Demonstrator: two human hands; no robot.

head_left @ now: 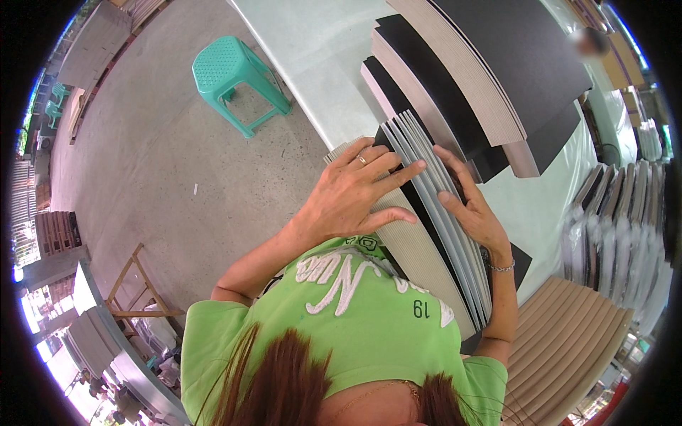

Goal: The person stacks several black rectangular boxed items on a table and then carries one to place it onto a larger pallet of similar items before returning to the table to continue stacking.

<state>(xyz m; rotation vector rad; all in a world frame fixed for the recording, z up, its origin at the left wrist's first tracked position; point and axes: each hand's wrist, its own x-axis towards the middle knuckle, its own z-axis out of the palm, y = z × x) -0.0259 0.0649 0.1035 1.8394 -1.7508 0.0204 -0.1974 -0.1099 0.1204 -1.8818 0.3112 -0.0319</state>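
Board stack (458, 245) looks stiff, heavy; grip long edges. Left hand (359, 183): fingers spread over stack's left; right hand (483, 219): fingers parted, stack's right.

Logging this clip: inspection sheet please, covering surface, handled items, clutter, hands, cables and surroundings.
Surface: pale table, smooth and glossy.
Handled items: grey panels in a slanting row, beside beige ridged-edge boards.
Clutter: stacked black boards with pale edges, fanned unevenly.
Hands: left hand spread over the row; right hand against its right side, fingers apart.
Cables: nothing seen.
Surroundings: green stool on a grey floor; plastic-wrapped stacks at right.
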